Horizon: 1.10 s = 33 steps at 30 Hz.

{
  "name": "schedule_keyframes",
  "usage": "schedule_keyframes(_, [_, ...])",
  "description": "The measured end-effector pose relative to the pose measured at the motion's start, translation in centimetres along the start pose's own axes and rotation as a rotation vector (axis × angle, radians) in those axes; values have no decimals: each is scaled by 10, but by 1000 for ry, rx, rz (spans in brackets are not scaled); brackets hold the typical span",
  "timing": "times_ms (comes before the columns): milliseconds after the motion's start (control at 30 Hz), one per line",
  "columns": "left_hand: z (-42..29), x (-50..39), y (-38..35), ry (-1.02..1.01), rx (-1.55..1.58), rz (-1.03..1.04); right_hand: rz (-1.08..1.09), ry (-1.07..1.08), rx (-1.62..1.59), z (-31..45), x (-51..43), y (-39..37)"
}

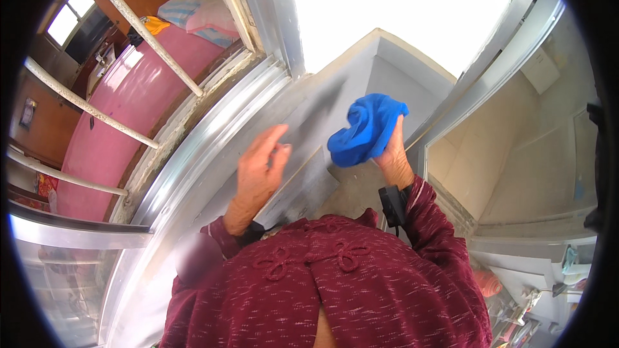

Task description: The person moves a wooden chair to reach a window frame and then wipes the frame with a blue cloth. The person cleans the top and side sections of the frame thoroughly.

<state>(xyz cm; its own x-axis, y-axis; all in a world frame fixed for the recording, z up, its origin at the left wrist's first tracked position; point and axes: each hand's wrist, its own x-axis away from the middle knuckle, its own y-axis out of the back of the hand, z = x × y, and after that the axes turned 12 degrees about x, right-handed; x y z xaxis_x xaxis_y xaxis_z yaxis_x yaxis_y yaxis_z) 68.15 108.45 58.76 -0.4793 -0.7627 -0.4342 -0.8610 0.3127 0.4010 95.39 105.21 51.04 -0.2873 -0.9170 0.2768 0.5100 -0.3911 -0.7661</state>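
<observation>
A crumpled blue cloth (365, 128) is gripped in my right hand (394, 152), its folds hanging out to the left of the fingers. The cloth hides most of those fingers. My left hand (263, 159) is raised to the left, holding nothing, with thumb and fingers apart. It is nearest to the silvery window sill track (213, 140), and I see no contact between them. Beyond both hands stands a grey-white ledge (358, 70) in front of a very bright opening. Dark straps or devices sit at both wrists.
White-painted metal bars (145, 34) cross the window opening at left. Behind them lie a pink-covered bed (140, 92) and a pillow (200, 9). A glass pane in a metal frame (437, 121) stands close on the right. Assorted household items (527, 299) crowd the lower right.
</observation>
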Motion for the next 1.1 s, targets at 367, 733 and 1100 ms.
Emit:
schedule_keyframes(367, [41,19,40,-312,-703,-201,348,1319,1832,-31,-42,-83])
schedule_keyframes(733, [46,19,35,-212,-743,-216,312,1275,1887,27,-98,-60])
schedule_keyframes(1100, [50,18,28,-168,-773,-255,-9,1225,2138,98,-156,-35])
